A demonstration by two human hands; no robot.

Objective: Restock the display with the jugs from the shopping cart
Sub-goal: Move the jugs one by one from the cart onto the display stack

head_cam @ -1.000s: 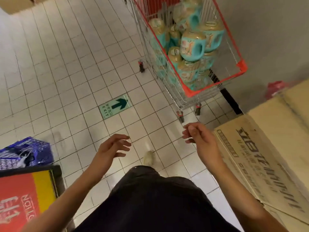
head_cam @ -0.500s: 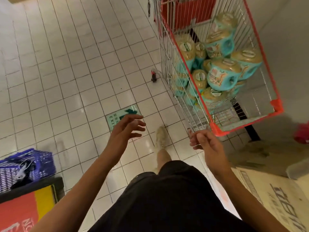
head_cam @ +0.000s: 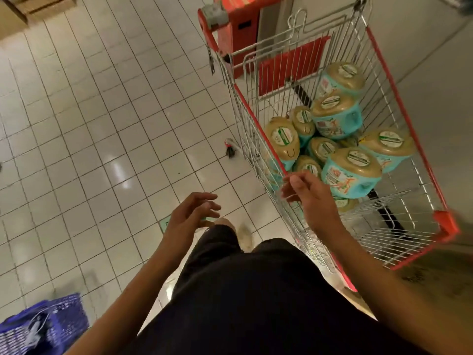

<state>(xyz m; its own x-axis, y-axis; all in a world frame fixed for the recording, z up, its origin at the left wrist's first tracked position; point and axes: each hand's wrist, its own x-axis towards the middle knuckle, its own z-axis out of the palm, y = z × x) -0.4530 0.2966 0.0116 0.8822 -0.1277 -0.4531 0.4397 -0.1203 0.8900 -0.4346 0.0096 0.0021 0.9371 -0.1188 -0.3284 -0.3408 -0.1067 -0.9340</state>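
The right hand (head_cam: 308,194) is above the near red plastic rim of the wire shopping cart (head_cam: 404,114), fingers loosely bent, grasping nothing; the left hand (head_cam: 190,217) hovers outside the cart, released and spread; rounded turquoise jugs (head_cam: 350,172) with tan lids lie piled inside it.

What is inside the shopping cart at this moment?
Teal jugs with tan lids, piled in the shopping cart; its wire floor shows at the near end. Upper jugs cover lower ones, so the count is hidden.
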